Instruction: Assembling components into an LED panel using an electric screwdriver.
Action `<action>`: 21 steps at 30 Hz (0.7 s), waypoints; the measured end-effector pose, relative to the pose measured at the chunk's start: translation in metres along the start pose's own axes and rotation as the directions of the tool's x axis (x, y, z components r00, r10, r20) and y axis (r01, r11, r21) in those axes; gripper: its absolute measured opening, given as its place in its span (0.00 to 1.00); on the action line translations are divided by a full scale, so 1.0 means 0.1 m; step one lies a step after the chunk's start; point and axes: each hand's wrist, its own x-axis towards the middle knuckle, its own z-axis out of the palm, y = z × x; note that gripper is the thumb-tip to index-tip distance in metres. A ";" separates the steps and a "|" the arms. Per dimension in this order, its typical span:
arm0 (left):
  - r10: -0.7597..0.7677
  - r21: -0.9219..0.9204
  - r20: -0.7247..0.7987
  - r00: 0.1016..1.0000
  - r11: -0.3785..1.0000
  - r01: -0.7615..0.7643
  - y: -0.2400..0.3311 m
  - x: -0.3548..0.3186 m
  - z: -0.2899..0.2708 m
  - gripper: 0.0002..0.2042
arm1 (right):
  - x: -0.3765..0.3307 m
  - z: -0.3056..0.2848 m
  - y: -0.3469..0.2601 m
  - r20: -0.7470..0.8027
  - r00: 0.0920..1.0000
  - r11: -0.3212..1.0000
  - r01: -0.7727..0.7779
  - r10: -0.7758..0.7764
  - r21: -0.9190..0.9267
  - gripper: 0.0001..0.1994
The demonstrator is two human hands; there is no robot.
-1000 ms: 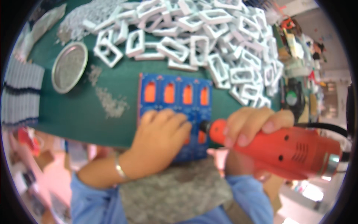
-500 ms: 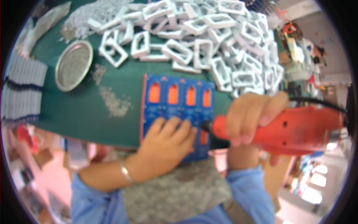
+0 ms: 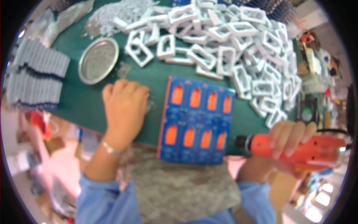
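My right hand (image 3: 292,137) is wrapped around a red electric screwdriver (image 3: 317,149) at the right, its black tip pointing left toward a blue panel. That blue panel (image 3: 197,115) lies in front of me at the table's near edge, with two rows of orange-filled oblong openings. Left of it, my left hand (image 3: 125,112) rests on the green table with its fingers curled under, over a patch of small clear pieces (image 3: 123,70). The hand hides most of that patch, and whatever its fingertips hold cannot be seen.
A round metal dish (image 3: 99,61) stands beyond my left hand. White rectangular frames (image 3: 203,56) are heaped across the back and right. Stacked pale parts (image 3: 39,74) sit at the left edge, and a pile of white bits (image 3: 115,16) lies behind the dish.
My left hand has come off the blue panel and moved left to the small pieces, uncovering the lower row of openings. My right hand has drawn the screwdriver back from the panel.
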 end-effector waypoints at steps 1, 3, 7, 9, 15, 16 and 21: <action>0.020 0.017 0.036 0.999 1.000 -0.021 -0.01 0.03 -0.01 0.05 | -0.01 0.03 0.00 -0.033 0.999 1.000 0.011 -0.011 0.000 0.32; 0.044 0.022 0.076 0.996 0.999 -0.046 -0.01 0.06 -0.01 0.05 | 0.00 0.04 -0.02 -0.012 1.000 0.999 -0.020 0.020 -0.026 0.32; 0.065 0.049 0.110 0.992 0.996 -0.071 0.02 0.13 -0.09 0.07 | 0.02 0.14 -0.05 -0.076 0.997 0.996 0.010 -0.017 -0.086 0.30; 0.064 0.006 0.079 0.995 0.998 -0.065 0.12 0.15 -0.12 0.08 | -0.02 0.21 -0.12 -0.115 0.993 0.991 -0.024 0.009 -0.129 0.30; 0.183 -0.863 0.285 0.941 0.475 0.169 0.78 0.04 -0.11 0.07 | -0.07 0.40 -0.06 -0.311 0.936 0.985 0.149 -0.167 -0.081 0.30; 0.162 -0.867 0.390 0.906 0.395 0.303 0.81 0.03 -0.11 0.08 | -0.05 0.43 -0.05 -0.316 0.933 0.984 0.153 -0.174 -0.090 0.30; 0.086 -0.864 0.375 0.923 0.394 0.315 0.88 -0.03 -0.09 0.09 | -0.04 0.47 0.00 -0.306 0.941 0.989 0.129 -0.147 -0.076 0.31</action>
